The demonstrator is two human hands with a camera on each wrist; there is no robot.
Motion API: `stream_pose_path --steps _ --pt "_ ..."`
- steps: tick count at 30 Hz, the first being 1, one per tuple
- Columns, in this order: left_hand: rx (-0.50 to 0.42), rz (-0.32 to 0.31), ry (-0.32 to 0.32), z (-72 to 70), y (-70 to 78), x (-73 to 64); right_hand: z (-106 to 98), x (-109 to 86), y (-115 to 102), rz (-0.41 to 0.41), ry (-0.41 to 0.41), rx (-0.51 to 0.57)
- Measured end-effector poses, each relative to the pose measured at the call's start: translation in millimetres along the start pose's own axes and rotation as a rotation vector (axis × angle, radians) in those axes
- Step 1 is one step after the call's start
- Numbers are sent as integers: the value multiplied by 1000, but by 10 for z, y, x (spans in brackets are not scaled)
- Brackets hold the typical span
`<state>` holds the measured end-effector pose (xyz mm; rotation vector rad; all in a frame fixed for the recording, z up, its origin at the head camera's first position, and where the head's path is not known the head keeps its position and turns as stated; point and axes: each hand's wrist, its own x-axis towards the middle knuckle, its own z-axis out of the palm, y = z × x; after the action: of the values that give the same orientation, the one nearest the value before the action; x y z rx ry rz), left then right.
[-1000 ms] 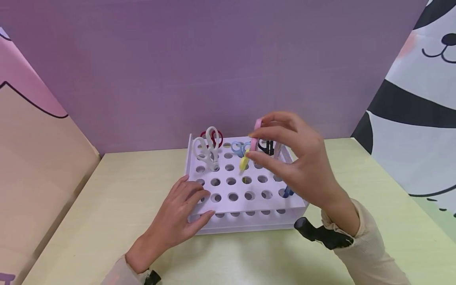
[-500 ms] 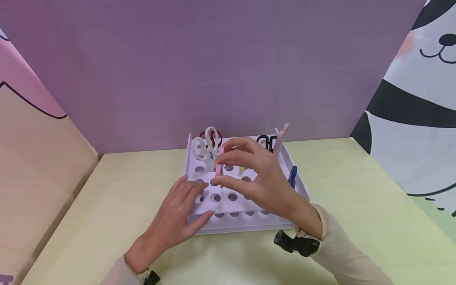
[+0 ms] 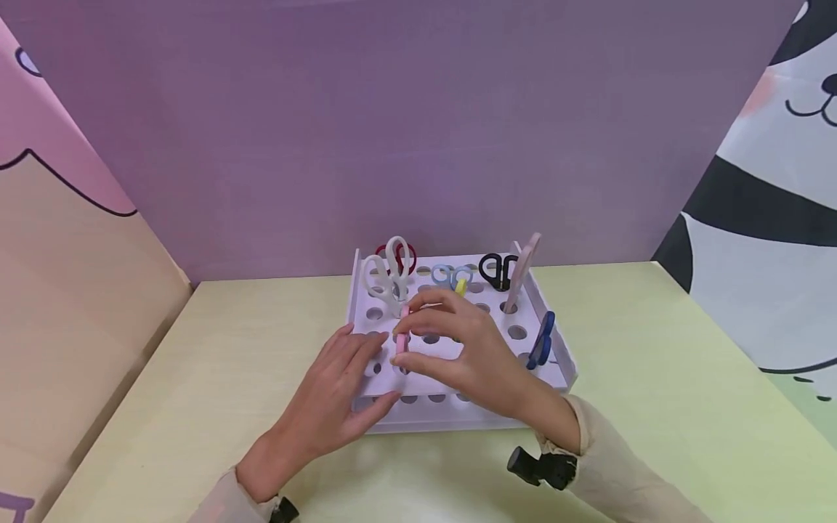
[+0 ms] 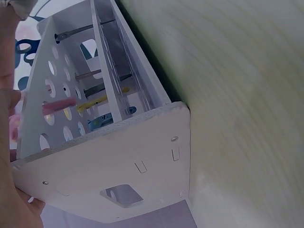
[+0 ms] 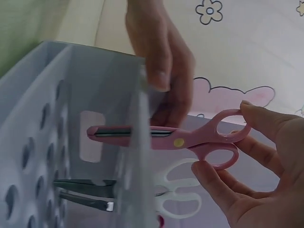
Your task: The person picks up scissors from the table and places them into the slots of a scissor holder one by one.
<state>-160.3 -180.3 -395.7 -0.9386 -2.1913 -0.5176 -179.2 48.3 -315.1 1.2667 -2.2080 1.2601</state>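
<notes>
My right hand [image 3: 467, 352] pinches the handle loops of pink scissors [image 5: 190, 137] between thumb and fingers. Their blades pass down through a hole in the perforated top of a white rack [image 3: 484, 378], toward its front left. In the left wrist view the pink tip pokes out below the top board. My left hand [image 3: 327, 396] rests on the rack's front left corner, fingers lying over the edge. Just behind the pink scissors stand white scissors [image 3: 386, 276], handles up.
Several other scissors stand in the rack: red [image 3: 413, 256], light blue [image 3: 445, 276], yellow [image 3: 461, 287], black [image 3: 490, 274], pale pink [image 3: 522, 272] and dark blue [image 3: 541, 341]. The rack sits on a pale wooden table [image 3: 275, 319], before a purple back wall [image 3: 418, 131].
My right hand has carried the pink scissors from the rack's right side leftward and down, and their blades have gone into a front-left hole. The left hand has stayed on the corner.
</notes>
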Motion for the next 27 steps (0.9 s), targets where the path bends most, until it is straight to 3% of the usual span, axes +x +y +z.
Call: stream_pose_path --steps 9,19,23,27 --pt "7 -16 -10 -18 4 -7 134 -155 194 106 -107 -60" --pt "6 -26 -13 -29 -19 -18 175 -137 229 118 -165 -119" --pt "19 -20 -15 -40 -38 -38 138 -195 169 96 -155 -224" --pt "55 -22 -21 -93 -56 -81 37 -314 81 -21 -69 -296"
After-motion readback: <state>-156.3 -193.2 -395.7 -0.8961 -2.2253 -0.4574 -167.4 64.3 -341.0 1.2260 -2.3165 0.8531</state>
